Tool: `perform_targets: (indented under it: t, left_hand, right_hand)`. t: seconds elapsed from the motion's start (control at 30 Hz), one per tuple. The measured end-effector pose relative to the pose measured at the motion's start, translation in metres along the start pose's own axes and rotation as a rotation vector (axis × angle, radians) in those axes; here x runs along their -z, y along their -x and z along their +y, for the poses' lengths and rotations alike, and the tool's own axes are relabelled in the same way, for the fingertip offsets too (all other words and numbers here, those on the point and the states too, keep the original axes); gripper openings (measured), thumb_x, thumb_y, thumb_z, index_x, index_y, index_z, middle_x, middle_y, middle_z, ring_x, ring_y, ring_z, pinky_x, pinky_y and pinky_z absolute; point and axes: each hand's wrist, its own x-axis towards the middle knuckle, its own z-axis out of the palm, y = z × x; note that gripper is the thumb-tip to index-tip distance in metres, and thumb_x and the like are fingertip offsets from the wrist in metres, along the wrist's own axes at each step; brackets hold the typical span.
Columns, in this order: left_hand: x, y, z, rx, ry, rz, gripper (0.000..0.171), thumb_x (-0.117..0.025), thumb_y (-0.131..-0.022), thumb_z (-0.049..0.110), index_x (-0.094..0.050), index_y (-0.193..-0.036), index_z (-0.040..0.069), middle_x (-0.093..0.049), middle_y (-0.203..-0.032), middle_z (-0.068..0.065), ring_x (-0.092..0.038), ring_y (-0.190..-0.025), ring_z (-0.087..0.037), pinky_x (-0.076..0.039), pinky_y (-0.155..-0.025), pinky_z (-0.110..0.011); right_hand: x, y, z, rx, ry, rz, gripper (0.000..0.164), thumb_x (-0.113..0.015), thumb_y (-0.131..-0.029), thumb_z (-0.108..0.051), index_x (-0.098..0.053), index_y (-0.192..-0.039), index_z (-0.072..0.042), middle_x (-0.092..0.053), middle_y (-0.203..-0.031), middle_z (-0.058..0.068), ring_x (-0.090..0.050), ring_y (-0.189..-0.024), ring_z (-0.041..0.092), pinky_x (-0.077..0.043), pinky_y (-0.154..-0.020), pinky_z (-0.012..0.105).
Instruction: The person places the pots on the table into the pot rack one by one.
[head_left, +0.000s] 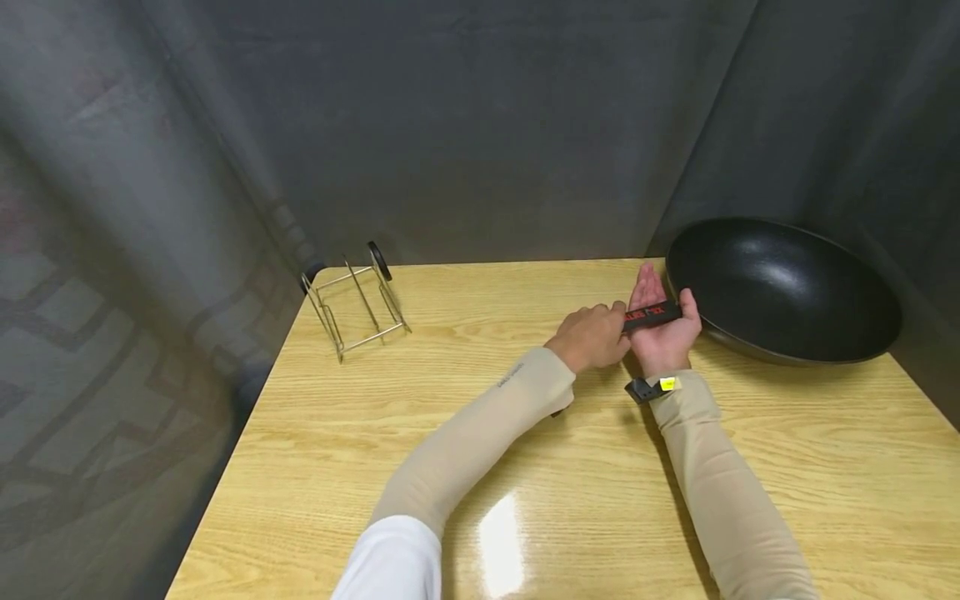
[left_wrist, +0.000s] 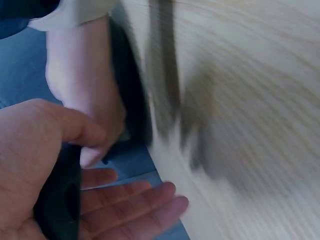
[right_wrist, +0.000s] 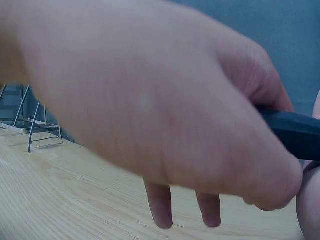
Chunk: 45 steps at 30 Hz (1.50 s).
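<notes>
Pinching the black handle [head_left: 652, 315] from above, the left hand [head_left: 592, 335] holds it between thumb and fingers. The right hand [head_left: 663, 340] lies palm up beneath the handle, fingers straight towards the far edge of the desk [head_left: 285, 483], thumb raised against the handle; how firmly it presses I cannot tell. The pan [head_left: 783, 287] is to the right of both hands, towards the far right corner; whether its base touches the desk is unclear. The handle's long axis runs roughly along the far edge, its right end angled slightly away. The right hand is therefore nearer the pan, its thumb hiding the join, while the left hand is farther out. Well apart, a wire rack [head_left: 363, 295] stands by the far left corner.
</notes>
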Motion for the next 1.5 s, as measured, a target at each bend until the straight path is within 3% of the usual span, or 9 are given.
perform_targets:
  t: [0.3,0.5,0.6,0.7,0.77,0.87,1.03,1.27,1.5]
  left_hand:
    - [-0.007,0.001,-0.003,0.001,0.074,0.02,0.027,-0.06,-0.103,0.029,-0.06,-0.12,0.009,-0.06,-0.085,0.0,-0.057,-0.066,-0.012,-0.046,-0.054,-0.026]
    - [-0.01,0.001,-0.005,0.012,0.156,0.023,0.018,-0.059,-0.103,0.029,-0.06,-0.11,0.012,-0.06,-0.078,0.002,-0.054,-0.06,-0.01,-0.042,-0.05,-0.025]
    - [-0.013,0.001,-0.008,0.014,0.194,0.026,0.014,-0.058,-0.104,0.028,-0.059,-0.104,0.014,-0.06,-0.076,0.003,-0.053,-0.058,-0.01,-0.041,-0.049,-0.024]
    - [-0.017,0.002,-0.009,0.018,0.223,0.031,0.012,-0.058,-0.103,0.028,-0.058,-0.1,0.016,-0.058,-0.075,0.003,-0.053,-0.059,-0.011,-0.04,-0.05,-0.025]
    - [-0.02,0.003,-0.009,0.032,0.249,0.032,0.012,-0.06,-0.103,0.028,-0.058,-0.098,0.018,-0.058,-0.075,0.004,-0.053,-0.06,-0.011,-0.039,-0.05,-0.025]
    - [-0.025,0.005,-0.008,0.052,0.287,0.048,0.01,-0.063,-0.101,0.027,-0.06,-0.096,0.018,-0.059,-0.076,0.005,-0.054,-0.063,-0.011,-0.04,-0.052,-0.026]
    - [-0.032,0.006,-0.006,0.072,0.349,0.066,0.009,-0.066,-0.098,0.024,-0.062,-0.092,0.019,-0.057,-0.074,0.006,-0.052,-0.062,-0.01,-0.039,-0.052,-0.024]
    - [-0.039,0.014,-0.006,0.074,0.38,0.121,0.011,-0.068,-0.097,0.02,-0.062,-0.088,0.018,-0.055,-0.07,0.007,-0.05,-0.058,-0.008,-0.038,-0.05,-0.022]
    - [-0.047,0.031,0.003,0.058,0.432,0.144,0.008,-0.069,-0.096,0.018,-0.064,-0.09,0.018,-0.054,-0.068,0.009,-0.049,-0.057,-0.005,-0.038,-0.051,-0.02]
  right_hand:
    - [0.003,0.0,-0.003,0.001,-0.027,0.004,0.045,-0.041,-0.106,-0.026,-0.044,-0.149,-0.013,-0.062,-0.136,0.018,-0.057,-0.13,0.027,-0.051,-0.099,0.042]
    - [0.005,0.0,-0.004,-0.015,-0.026,0.017,0.044,-0.042,-0.107,-0.027,-0.049,-0.147,-0.011,-0.064,-0.135,0.016,-0.062,-0.125,0.03,-0.05,-0.101,0.042]
    - [0.004,0.002,-0.003,-0.01,0.007,0.041,0.039,-0.045,-0.104,-0.024,-0.057,-0.136,-0.006,-0.068,-0.126,0.015,-0.066,-0.115,0.031,-0.053,-0.095,0.042]
    - [0.004,0.003,-0.002,0.004,0.049,0.082,0.029,-0.047,-0.102,-0.022,-0.063,-0.107,0.002,-0.07,-0.102,0.017,-0.07,-0.091,0.031,-0.057,-0.076,0.042]
    - [0.004,0.004,-0.001,0.0,0.058,0.107,0.031,-0.046,-0.103,-0.022,-0.059,-0.086,0.001,-0.063,-0.081,0.015,-0.064,-0.07,0.03,-0.053,-0.061,0.04]
    - [0.005,0.006,0.0,-0.02,0.048,0.107,0.042,-0.043,-0.105,-0.025,-0.047,-0.07,-0.002,-0.048,-0.06,0.011,-0.046,-0.049,0.026,-0.039,-0.046,0.037]
    - [0.005,0.007,0.0,-0.028,0.061,0.122,0.043,-0.043,-0.103,-0.021,-0.042,-0.064,-0.006,-0.036,-0.052,0.007,-0.031,-0.04,0.021,-0.027,-0.041,0.032]
    - [0.002,0.01,0.006,-0.001,0.128,0.202,0.023,-0.051,-0.083,-0.007,-0.042,-0.062,-0.006,-0.035,-0.049,0.007,-0.03,-0.036,0.021,-0.026,-0.036,0.033]
    - [-0.002,0.032,0.009,-0.02,0.19,0.255,0.027,-0.049,-0.087,-0.011,-0.042,-0.062,-0.006,-0.036,-0.05,0.006,-0.031,-0.037,0.023,-0.027,-0.037,0.034]
